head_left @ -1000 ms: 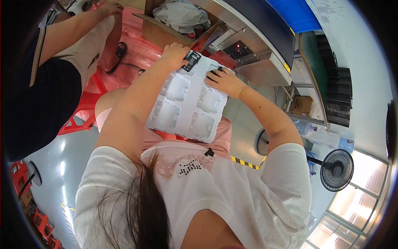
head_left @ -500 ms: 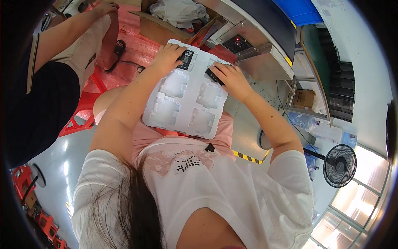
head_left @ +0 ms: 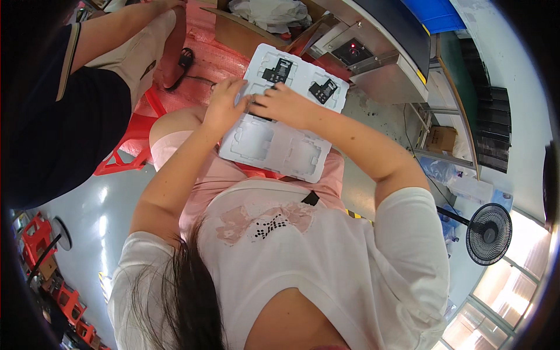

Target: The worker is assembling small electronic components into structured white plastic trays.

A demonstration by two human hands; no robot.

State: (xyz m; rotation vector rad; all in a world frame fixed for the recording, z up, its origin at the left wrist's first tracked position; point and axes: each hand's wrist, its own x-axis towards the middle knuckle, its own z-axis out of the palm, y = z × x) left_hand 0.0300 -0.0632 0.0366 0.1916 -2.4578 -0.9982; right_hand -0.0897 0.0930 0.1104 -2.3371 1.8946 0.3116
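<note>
A white moulded plastic tray (head_left: 279, 139) lies tilted across my lap. In its two far pockets sit flat black pieces, the far-left piece (head_left: 279, 71) and the far-right piece (head_left: 323, 90), each notched and marked with pale print. My right hand (head_left: 283, 106) reaches across to the middle-left pocket, fingers bent over a third flat black piece (head_left: 261, 118) that they mostly cover. Beside it, my left hand (head_left: 225, 106) rests at the tray's left edge, thumb apart from the fingers and close to the right fingertips. The nearest pockets hold nothing.
At the left sits another person (head_left: 70, 128) on a red stool (head_left: 137, 131). A cardboard box (head_left: 239, 34) with white plastic stands beyond the tray. A metal machine (head_left: 392, 79) with a lit red light is at the far right, and a black fan (head_left: 489, 234) stands right.
Both hands have left the far pockets, where two black pieces now lie uncovered. My right hand moved left and nearer to the middle-left pocket; my left hand drew back to the tray's edge.
</note>
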